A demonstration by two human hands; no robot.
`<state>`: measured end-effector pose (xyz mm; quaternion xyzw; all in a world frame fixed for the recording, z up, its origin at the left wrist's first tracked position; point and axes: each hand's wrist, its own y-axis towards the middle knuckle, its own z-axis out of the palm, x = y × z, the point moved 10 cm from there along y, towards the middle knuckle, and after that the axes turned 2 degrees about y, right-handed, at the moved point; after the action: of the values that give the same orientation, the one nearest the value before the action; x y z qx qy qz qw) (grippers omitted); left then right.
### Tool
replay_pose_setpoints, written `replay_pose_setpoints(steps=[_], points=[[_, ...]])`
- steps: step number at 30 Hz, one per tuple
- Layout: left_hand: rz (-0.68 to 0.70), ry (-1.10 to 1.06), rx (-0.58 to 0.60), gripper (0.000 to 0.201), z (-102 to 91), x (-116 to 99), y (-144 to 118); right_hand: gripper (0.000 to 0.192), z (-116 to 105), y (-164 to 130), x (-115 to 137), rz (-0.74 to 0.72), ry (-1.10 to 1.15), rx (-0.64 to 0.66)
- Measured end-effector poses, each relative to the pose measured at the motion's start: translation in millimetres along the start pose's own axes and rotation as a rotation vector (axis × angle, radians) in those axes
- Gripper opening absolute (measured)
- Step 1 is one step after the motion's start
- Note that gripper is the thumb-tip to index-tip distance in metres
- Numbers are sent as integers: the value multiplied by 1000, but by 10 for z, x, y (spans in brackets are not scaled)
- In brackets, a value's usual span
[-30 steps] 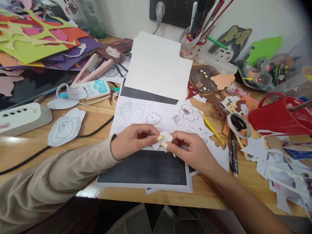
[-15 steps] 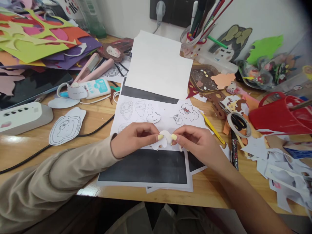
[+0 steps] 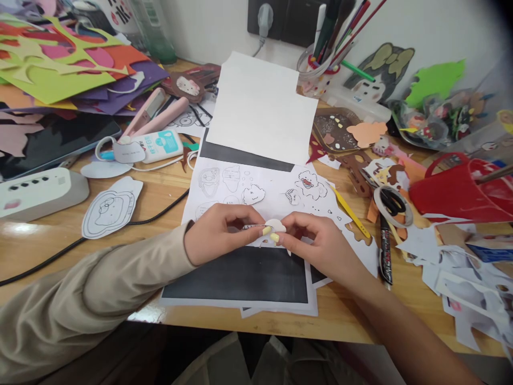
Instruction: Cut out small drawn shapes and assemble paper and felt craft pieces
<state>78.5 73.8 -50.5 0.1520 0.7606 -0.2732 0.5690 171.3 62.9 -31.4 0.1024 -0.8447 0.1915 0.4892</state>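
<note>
Pale wall (image 3: 200, 37) backs a crowded wooden counter (image 3: 336, 318), and clock hours here are counted from the spot where the fingertips meet. Both hands come together there: the left hand (image 3: 226, 232), reaching in from nine o'clock, and the right hand (image 3: 315, 238), from three, each have thumb and fingers closed in a narrow pinch. Between them, at the clock's centre, sits a small white paper piece (image 3: 276, 225), gripped from either side by the fingertips and partly covered by the thumbs; whether it is one layer or several I cannot tell. To judge by the pose, the step in hand is close fingertip work on this piece, and the next move would call for a light, even pinch so that the thin paper does not crease. Directly beneath and beyond the hands lies a printed sheet (image 3: 276, 187) of line drawings, with a loose cloud-shaped cutout (image 3: 254, 194) at eleven o'clock. A dark panel (image 3: 236, 278) fills six, and a plain white sheet (image 3: 262, 107) covers twelve. Farther out, yellow tweezers (image 3: 349, 212) lie between two and three, a black marker (image 3: 385, 248) at three, a red cup (image 3: 457, 187) just short of three, and a bear-head cutout (image 3: 112, 208) near nine.
</note>
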Motion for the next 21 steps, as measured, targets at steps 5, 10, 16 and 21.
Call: replay_pose_setpoints(steps=[5, 10, 16, 21], points=[[-13, 12, -24, 24, -27, -11, -8, 14, 5, 4, -12, 7, 2, -3], [-14, 43, -31, 26, -42, -10, -9, 15, -15, 1, -24, 7, 23, -8], [1, 34, -20, 25, -35, 20, 3, 16, -55, -14, -16, -16, 54, -50], [-7, 27, -19, 24, -33, 30, 9, 12, -84, -14, -19, -20, 51, -87]])
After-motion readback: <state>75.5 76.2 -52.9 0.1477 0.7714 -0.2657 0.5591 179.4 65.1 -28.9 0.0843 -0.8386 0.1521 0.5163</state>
